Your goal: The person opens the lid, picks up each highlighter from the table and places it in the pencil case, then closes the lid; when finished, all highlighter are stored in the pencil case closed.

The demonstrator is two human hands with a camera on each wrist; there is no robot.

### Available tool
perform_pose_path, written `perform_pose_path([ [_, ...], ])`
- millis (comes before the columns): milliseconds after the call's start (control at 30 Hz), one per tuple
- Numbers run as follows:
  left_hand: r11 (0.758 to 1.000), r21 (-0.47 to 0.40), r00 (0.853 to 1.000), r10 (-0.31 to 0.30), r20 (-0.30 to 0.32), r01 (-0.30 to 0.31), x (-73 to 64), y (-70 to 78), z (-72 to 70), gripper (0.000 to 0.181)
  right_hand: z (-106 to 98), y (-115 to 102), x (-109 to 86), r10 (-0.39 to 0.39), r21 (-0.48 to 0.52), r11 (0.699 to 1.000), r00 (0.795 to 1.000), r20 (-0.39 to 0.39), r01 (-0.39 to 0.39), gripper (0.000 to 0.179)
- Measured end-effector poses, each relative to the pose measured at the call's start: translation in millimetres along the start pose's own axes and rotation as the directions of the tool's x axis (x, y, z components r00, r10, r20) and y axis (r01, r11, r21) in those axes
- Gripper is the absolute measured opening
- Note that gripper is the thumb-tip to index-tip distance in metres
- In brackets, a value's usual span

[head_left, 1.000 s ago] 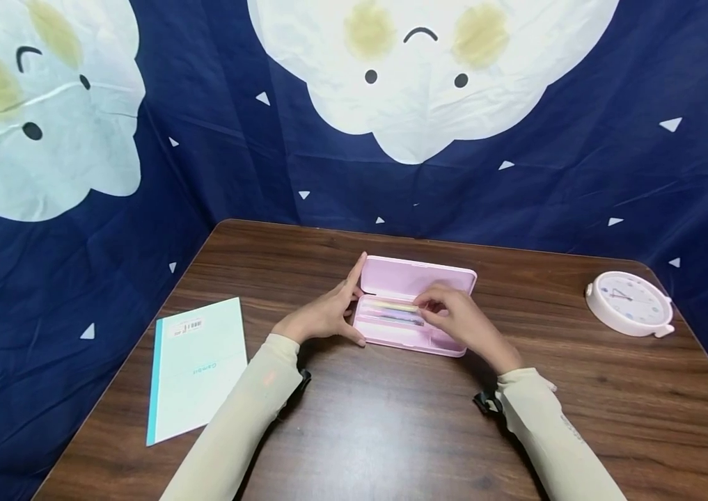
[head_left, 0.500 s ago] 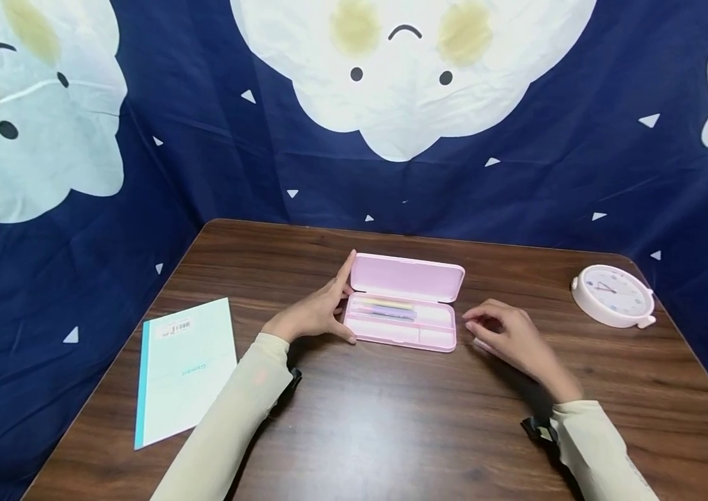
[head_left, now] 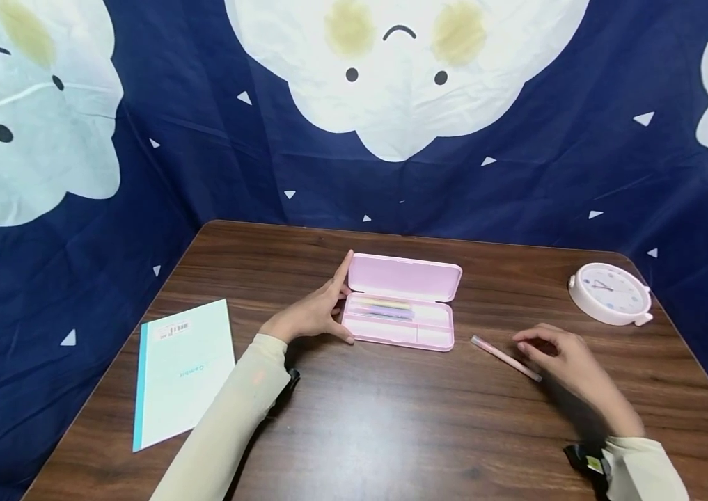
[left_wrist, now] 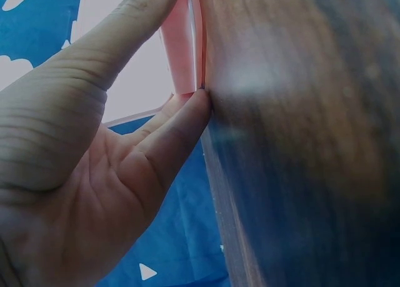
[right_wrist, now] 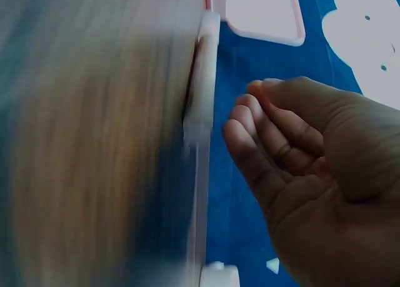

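Observation:
A pink pencil case (head_left: 435, 339) lies with its lid raised on the table, several slim pens (head_left: 385, 308) in its rear compartment. My left hand (head_left: 310, 313) is spread at the case's left end, thumb by the front corner and forefinger along the lid's edge. Its straight fingers touch the case's pink wall (left_wrist: 181, 49) in the left wrist view. To the right of the case, a pale pink pen (head_left: 506, 358) lies slantwise on the table. Just right of that pen, my right hand (head_left: 569, 362) hovers with loosely bent fingers, holding nothing; the right wrist view is partly blurred.
A pale green notebook (head_left: 184, 383) with a blue spine lies at the left. At the far right, a white round clock (head_left: 610, 293) lies near the table's edge. A dark blue cloth (head_left: 322, 167) with cloud prints hangs behind the wooden table (head_left: 391, 431).
My right hand has taken a pink pen from the pencil case, laid it on the table to the right and drawn away from it. My left hand has stayed at the case.

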State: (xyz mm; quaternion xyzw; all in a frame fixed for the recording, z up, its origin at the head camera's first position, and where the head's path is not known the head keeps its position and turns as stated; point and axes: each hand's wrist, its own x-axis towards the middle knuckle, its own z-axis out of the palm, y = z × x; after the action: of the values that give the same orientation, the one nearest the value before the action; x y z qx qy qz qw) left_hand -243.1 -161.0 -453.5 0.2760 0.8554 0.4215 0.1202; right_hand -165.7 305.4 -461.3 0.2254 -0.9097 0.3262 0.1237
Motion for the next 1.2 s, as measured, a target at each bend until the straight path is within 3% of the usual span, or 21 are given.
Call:
perform_pose_path([
  [133,1.0,-0.004,1.0,-0.009,0.007,0.009,-0.5,0.8,-0.4,0.16,-12,8,-12.7,0.039,-0.025,0.999,0.999,0.005,-0.039,0.017],
  [400,0.999,-0.025,1.0,-0.024,0.003,0.024,-2.9,2.6,-1.5,0.16,-21,17,-23.5,0.067,0.037,0.997,0.998,0.007,-0.068,0.009],
  [533,0.999,-0.029,1.0,-0.02,0.007,0.02,-2.2,3.0,-1.7,0.16,-19,20,-24.7,0.058,0.059,0.997,0.998,0.003,-0.058,0.013],
  [767,1.0,-0.017,1.0,-0.021,0.012,0.021,-0.5,0.6,-0.3,0.159,-11,24,-25.5,0.013,0.144,0.989,0.994,0.106,-0.028,0.021],
  [900,1.0,-0.024,1.0,-0.016,0.013,0.016,-0.1,0.0,-0.2,0.16,-9,24,-23.8,-0.014,0.153,0.988,0.992,0.125,-0.005,0.023],
  [1200,1.0,-0.023,1.0,-0.016,0.012,0.016,-0.3,0.5,-0.7,0.16,-6,19,-22.8,0.01,0.171,0.985,0.989,0.144,-0.035,0.02],
])
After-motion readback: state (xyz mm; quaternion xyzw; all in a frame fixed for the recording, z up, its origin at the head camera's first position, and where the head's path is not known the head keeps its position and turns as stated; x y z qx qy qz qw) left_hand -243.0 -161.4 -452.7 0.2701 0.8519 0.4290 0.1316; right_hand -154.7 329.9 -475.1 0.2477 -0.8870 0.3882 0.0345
